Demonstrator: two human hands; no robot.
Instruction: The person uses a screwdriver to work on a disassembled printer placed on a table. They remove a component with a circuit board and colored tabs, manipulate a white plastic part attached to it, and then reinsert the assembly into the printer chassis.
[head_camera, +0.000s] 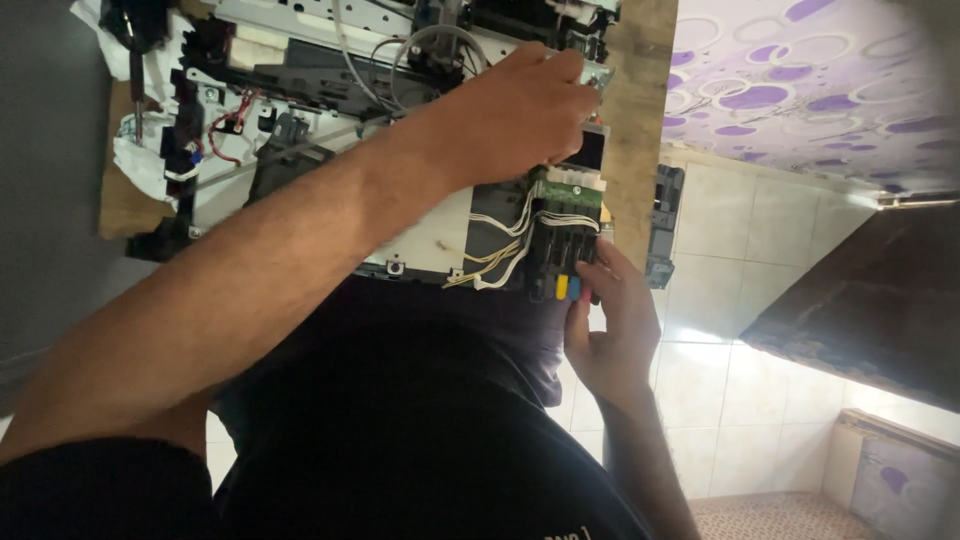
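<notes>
A dismantled printer (400, 150) is seen lying on a wooden surface (630, 120), its long axis running along the surface edge, with its black cartridge block (562, 250) pointing toward the person. The left hand (525, 105) is closed over the printer's far corner by a metal bracket; the right hand (605, 320) is curled, fingertips pressed to the cartridge block beside the yellow and blue tabs. Tiled floor lies open past the surface edge. White wires (505, 245) are seen beside the block.
</notes>
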